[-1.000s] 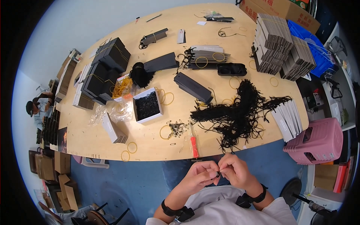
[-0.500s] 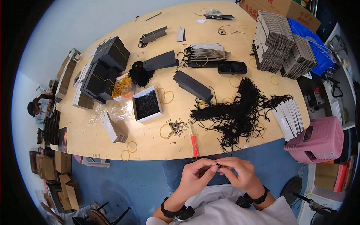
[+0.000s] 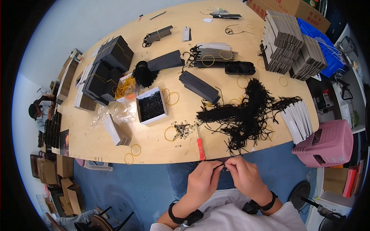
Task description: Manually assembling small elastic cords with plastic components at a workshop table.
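My left hand (image 3: 202, 178) and my right hand (image 3: 244, 176) meet just off the table's near edge, both closed in a pinch. Between their fingertips is a thin black cord (image 3: 222, 165), mostly covered by the fingers. Just beyond the hands, a red-handled tool (image 3: 200, 149) lies at the table edge. Loose small pins (image 3: 183, 131) are scattered left of the tool's tip. To the right spreads a tangled heap of black cords (image 3: 246, 115). A white box (image 3: 165, 114) filled with small black pieces stands further left.
On the wooden table (image 3: 162, 148) are dark tag stacks (image 3: 198, 86), a fan of white tags (image 3: 297, 123), tall banded card stacks (image 3: 279, 42), black boxes (image 3: 111, 56) and rubber bands (image 3: 135, 149). A pink stool (image 3: 327, 144) stands at right. Another person (image 3: 42, 111) sits far left.
Both hands have turned slightly, their fingertips now drawn a little apart with the black cord stretched between them. The view has shifted slightly; the things on the table stay put.
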The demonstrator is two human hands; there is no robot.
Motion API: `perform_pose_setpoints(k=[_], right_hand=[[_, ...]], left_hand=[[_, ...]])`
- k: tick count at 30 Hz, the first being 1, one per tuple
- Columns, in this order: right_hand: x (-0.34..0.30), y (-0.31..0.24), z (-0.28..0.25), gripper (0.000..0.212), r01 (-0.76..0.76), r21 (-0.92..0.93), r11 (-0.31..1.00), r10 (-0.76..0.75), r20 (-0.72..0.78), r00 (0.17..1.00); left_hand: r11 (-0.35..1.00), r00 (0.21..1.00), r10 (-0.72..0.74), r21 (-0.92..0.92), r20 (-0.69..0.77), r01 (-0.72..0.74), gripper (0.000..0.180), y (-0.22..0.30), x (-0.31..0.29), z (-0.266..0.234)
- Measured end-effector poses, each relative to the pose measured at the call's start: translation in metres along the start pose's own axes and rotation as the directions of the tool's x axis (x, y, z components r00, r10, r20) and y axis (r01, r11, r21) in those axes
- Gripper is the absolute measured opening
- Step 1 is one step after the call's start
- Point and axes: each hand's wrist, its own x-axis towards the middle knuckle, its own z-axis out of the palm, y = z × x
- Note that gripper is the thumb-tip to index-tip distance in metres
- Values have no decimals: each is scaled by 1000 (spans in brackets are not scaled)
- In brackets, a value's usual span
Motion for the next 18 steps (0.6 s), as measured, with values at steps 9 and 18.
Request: perform_pose_setpoints(k=[9, 18], right_hand=[[3, 1, -9, 14, -77, 72, 994, 69, 116, 991], [3, 2, -10, 16, 54, 61, 997, -58, 54, 997]], left_hand=[[998, 997, -27, -48, 70, 30, 12, -6, -7, 2], [449, 833, -371, -705, 411, 548, 8, -8, -3, -4]])
